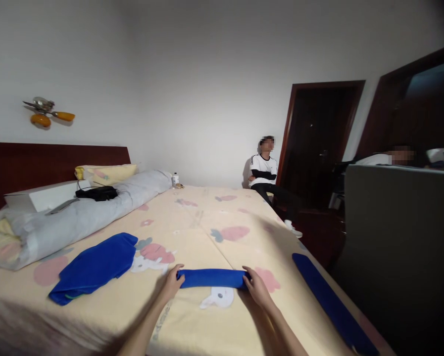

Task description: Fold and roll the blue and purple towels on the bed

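Left hand (172, 283) and right hand (256, 287) each clamp one end of a rolled blue towel (212, 278) — fingers curled closed around it. The roll lies flat on the bed (214, 217), near its front edge.

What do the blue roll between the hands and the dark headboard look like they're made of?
The rolled blue cloth, gripped at its ends by the left hand and right hand, looks like soft matte fabric, perhaps towelling: it rolls tight, without shine. The dark red-brown headboard looks like smooth wood or veneer: flat, rigid, evenly coloured; grain is too dim to see.
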### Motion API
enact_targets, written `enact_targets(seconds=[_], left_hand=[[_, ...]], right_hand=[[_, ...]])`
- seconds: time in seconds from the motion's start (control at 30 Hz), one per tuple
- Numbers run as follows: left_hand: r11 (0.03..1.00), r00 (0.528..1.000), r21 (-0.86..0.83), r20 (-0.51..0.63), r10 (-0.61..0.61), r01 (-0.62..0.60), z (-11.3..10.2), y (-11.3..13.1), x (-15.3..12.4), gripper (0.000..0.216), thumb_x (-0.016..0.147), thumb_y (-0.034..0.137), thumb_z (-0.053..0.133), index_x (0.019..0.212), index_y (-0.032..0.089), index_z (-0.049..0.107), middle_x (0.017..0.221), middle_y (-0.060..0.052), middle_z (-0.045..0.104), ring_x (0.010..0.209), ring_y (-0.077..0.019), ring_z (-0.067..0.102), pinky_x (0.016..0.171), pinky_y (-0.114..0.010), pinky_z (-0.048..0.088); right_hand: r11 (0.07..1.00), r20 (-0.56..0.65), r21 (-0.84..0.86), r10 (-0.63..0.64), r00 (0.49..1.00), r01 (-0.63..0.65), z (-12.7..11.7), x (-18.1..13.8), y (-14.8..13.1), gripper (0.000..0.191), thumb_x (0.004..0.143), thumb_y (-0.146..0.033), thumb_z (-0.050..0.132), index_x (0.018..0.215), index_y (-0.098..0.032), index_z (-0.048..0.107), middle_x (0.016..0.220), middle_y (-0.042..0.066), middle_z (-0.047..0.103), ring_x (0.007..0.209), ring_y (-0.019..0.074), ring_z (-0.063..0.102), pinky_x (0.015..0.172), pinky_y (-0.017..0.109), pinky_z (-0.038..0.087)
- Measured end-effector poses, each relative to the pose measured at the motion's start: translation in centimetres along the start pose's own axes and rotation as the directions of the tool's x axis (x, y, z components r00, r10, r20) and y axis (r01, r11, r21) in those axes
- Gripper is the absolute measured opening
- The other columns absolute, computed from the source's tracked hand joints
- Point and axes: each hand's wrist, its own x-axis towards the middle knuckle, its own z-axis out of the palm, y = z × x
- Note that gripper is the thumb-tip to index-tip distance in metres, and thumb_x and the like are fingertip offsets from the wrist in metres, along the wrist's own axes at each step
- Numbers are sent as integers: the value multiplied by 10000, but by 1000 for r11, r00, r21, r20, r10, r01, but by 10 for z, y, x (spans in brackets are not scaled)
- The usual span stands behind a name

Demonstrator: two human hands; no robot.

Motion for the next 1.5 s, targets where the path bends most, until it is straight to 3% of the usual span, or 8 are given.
enact_targets(seconds=[0.17,0.3,0.53,0.67,0.87,1.03,1.3,1.5], left_hand=[[982,997,167,-21,-80,82,8,3,11,332,886,226,435,1140,214,648,1153,-100,679,1139,-276,569,967,-463,409],[965,1000,260,9,14,-16,11,14,13,454,884,108,358,1228,265,608,1329,-83,603,1271,-250,478,1076,-503,287],[909,921,222,252,297,-354,44,65,19,598,878,189,408,1472,226,356,1554,-22,359,1433,-161,287,1186,-357,204],[889,884,196,319,342,-414,50,63,15,662,870,287,479,1502,248,284,1573,-20,313,1445,-203,268,1195,-406,183],[857,868,235,324,376,-458,25,21,15,623,937,396,424,1517,310,212,1583,-17,291,1451,-203,248,1187,-445,165],[885,914,302,312,260,-355,15,-6,12,613,947,427,405,1517,320,208,1593,-17,265,1458,-202,231,1162,-424,213],[914,939,308,298,171,-264,12,-2,11,606,917,255,415,1502,313,264,1582,-25,289,1457,-199,238,1164,-464,211],[969,966,193,234,108,-155,-4,6,9,612,821,85,454,1403,270,446,1511,-47,432,1407,-196,354,1169,-424,221]], right_hand=[[972,-63,-196,118,991,-129,9,9,-8,411,926,-320,349,1204,-208,631,1145,144,659,1119,306,576,963,458,401],[954,-66,-277,96,993,-111,7,13,-21,425,938,-239,302,1225,-230,616,1247,143,626,1229,299,515,1047,494,316],[937,195,-216,-236,952,276,46,24,-73,525,936,-372,371,1450,-264,383,1511,49,415,1407,210,350,1135,403,283],[916,259,-182,-307,916,358,56,17,-67,608,914,-455,415,1481,-259,313,1535,60,361,1423,236,322,1159,453,257],[925,209,-208,-275,938,318,30,12,-15,612,934,-539,335,1488,-284,288,1538,64,355,1432,249,303,1164,509,228],[943,213,-219,-204,956,250,22,13,-1,631,920,-576,336,1472,-269,336,1522,83,386,1420,256,329,1112,492,319],[951,173,-245,-149,974,189,14,17,-20,513,911,-403,419,1378,-202,480,1438,138,502,1336,278,454,1032,435,395],[942,196,-231,-201,960,244,-46,44,-68,224,824,-235,527,970,-210,695,942,72,746,875,206,683,774,281,462]])
